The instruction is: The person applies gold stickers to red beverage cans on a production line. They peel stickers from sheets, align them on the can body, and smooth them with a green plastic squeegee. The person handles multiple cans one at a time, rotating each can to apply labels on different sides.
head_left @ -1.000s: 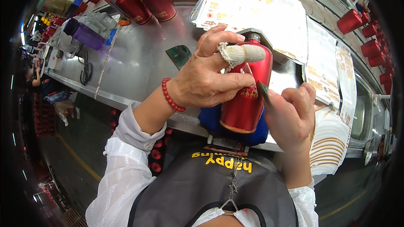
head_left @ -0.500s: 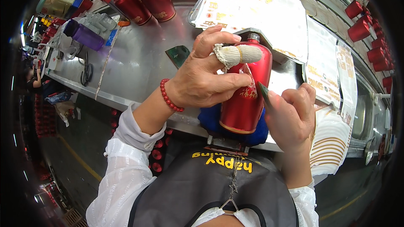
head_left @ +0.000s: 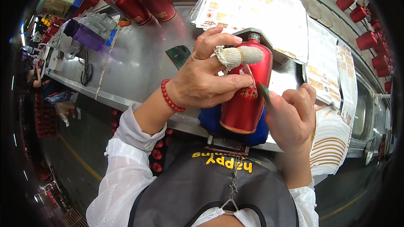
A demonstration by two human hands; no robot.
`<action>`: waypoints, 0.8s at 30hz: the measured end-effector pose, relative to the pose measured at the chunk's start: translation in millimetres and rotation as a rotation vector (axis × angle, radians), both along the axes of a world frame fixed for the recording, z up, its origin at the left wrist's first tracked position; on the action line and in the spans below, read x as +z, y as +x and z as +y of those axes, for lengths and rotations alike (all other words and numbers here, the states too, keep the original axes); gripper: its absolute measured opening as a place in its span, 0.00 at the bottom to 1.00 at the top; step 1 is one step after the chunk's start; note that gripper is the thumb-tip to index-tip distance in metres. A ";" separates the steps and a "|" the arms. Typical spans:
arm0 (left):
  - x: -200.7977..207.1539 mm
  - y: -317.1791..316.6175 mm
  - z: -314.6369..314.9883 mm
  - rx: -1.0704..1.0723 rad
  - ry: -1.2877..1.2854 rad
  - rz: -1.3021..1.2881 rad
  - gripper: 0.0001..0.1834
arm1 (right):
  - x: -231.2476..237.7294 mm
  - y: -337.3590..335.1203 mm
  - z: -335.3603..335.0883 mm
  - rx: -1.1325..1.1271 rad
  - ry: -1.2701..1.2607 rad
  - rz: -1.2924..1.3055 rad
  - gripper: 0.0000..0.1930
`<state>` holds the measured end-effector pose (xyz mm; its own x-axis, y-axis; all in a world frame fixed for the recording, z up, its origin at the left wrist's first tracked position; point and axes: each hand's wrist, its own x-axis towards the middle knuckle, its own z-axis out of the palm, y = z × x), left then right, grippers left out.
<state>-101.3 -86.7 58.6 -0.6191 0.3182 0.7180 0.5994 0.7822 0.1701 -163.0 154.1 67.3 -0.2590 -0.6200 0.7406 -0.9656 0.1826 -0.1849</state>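
Note:
A glossy red bottle (head_left: 244,113) with gold lettering leans on a blue cloth pad (head_left: 210,120), its neck against a dark metal bracket (head_left: 263,38). My left hand (head_left: 198,71) lies across the bottle. Its thumb and a finger are pinched on a small piece of clear film (head_left: 247,72) just above the lettering, and another finger wears a white cloth finger cover (head_left: 248,55). In my right hand (head_left: 292,115) is a thin green scraper (head_left: 264,94), gripped under the thumb, its tip close to the bottle's right side.
White decal sheets (head_left: 252,8) lie beyond the bottle and down the right. Another green scraper (head_left: 178,56) rests on the metal table (head_left: 139,59). Two red bottles (head_left: 156,0) stand at the back left, near a purple bottle (head_left: 84,35) and scissors (head_left: 86,69). Red pieces (head_left: 366,40) hang along the right.
The red pieces along the back and right have shifted along their line, those at the back to the right. My hands, the film and the bottle have hardly moved.

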 end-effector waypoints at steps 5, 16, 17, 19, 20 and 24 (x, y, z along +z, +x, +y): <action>0.4 -0.9 0.8 0.010 -0.023 0.005 0.12 | -0.1 1.3 -1.8 0.015 -0.011 -0.010 0.23; -5.9 5.0 -4.0 0.003 -0.009 0.001 0.21 | 2.2 3.9 -14.1 0.005 0.016 0.080 0.19; -6.1 5.6 -4.2 -0.001 0.002 -0.003 0.20 | 2.5 3.7 -14.4 -0.006 0.016 0.091 0.19; -6.4 6.3 -4.1 -0.010 0.025 -0.011 0.20 | 2.7 3.1 -14.4 -0.029 0.015 0.113 0.18; -6.7 6.2 -4.1 -0.009 0.027 -0.008 0.20 | 2.7 3.0 -14.4 -0.029 0.009 0.111 0.18; -7.2 5.3 -3.7 -0.010 0.031 -0.004 0.19 | 6.1 4.0 -15.6 -0.030 0.014 0.102 0.18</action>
<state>-96.0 -90.4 51.4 -0.6189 0.3023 0.7249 0.6063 0.7706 0.1963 -159.0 138.6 73.3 -0.2011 -0.6237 0.7553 -0.9734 0.2134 -0.0830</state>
